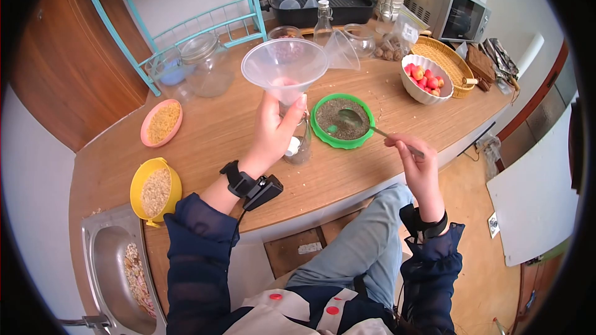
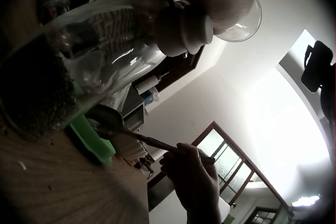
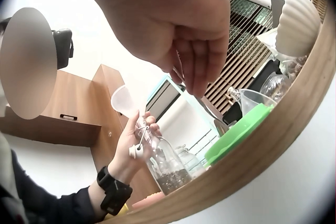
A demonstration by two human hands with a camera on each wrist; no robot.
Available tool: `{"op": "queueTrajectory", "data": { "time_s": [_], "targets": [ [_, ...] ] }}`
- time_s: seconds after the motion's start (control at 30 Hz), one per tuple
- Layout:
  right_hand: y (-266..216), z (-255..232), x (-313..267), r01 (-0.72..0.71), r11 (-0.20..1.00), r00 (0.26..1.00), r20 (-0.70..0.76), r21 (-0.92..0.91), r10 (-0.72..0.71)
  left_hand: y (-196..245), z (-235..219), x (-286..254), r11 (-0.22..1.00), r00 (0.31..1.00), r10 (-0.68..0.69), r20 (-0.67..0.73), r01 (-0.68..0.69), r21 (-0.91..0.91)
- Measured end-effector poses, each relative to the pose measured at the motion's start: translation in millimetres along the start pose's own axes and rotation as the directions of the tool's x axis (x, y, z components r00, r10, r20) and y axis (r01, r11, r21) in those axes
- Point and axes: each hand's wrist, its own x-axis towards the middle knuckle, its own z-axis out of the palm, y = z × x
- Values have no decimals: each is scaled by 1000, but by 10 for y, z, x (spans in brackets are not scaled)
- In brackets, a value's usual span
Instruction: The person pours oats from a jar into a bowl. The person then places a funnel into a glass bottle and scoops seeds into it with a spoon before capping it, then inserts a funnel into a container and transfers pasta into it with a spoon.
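Observation:
A clear funnel (image 1: 284, 65) stands in the neck of a glass bottle (image 3: 169, 166), and my left hand (image 1: 273, 127) grips the two together at the neck. Dark grains (image 2: 39, 90) fill the lower part of the bottle; its white stopper (image 2: 184, 30) hangs at the side. My right hand (image 1: 417, 164) pinches the handle of a metal spoon (image 1: 380, 131). The spoon's bowl rests in the dark grains of the green dish (image 1: 343, 144), just right of the bottle. In the right wrist view the green dish (image 3: 239, 134) partly hides the spoon's bowl.
At the left are a pink dish (image 1: 161, 123) of yellow bits, a yellow bowl (image 1: 155, 191) of flakes and a metal sink (image 1: 115, 267). Glass jars (image 1: 205, 65), a second funnel (image 1: 343, 51) and a white bowl (image 1: 427, 80) of red fruit stand farther back.

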Motion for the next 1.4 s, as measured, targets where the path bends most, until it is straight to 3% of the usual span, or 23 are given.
{"op": "queueTrajectory", "data": {
  "time_s": [0.07,0.1,0.17,0.2,0.3,0.4,0.63,0.7,0.73,0.8,0.87,0.97,1.0,1.07,1.17,1.4],
  "targets": [
    [-21,-33,24,115,979,991,-40,-171,-124,2,2,-4,1000,1000,-5,-7,5,7],
    [-20,-32,39,113,979,992,-40,-171,-122,6,1,-8,1000,1000,-11,-8,11,-6],
    [-17,-10,65,312,849,946,57,-427,-319,14,14,-9,1000,1000,-16,-5,16,-20],
    [-6,4,70,311,849,946,54,-428,-319,19,22,-9,1000,1000,-5,-4,5,1],
    [-10,63,76,532,605,842,294,-592,-453,13,12,-4,999,1000,8,4,-8,34],
    [-85,132,66,588,522,803,370,-617,-467,7,9,-2,999,1000,8,8,-8,39],
    [-247,185,60,559,641,825,281,-526,-490,17,9,-3,999,1000,2,5,-3,53],
    [-251,188,54,495,759,868,200,-424,-455,19,9,-2,998,1000,3,6,-3,60],
    [-222,187,59,496,758,867,201,-423,-455,21,8,-2,998,1000,4,7,-4,67],
    [-70,170,79,398,846,911,44,-356,-411,30,9,2,998,1000,5,11,-6,68],
    [104,132,96,356,860,927,20,-365,-375,23,6,-1,998,1000,7,16,-8,68],
    [376,120,120,30,999,995,-98,-43,-34,-17,-5,-2,1000,1000,5,-3,-5,-14],
    [438,125,120,34,999,994,-99,-43,-38,-18,-5,-6,1000,1000,-2,-7,2,-6],
    [519,138,114,-149,956,983,-70,254,171,-14,-2,-4,1000,1000,-8,-13,8,2],
    [583,139,75,-212,885,960,-83,414,268,-10,5,-1,1000,1000,14,-27,-14,0],
    [634,75,46,-302,705,923,11,641,385,-1,-4,1,1000,1000,3,-9,-3,1]
  ]
}}
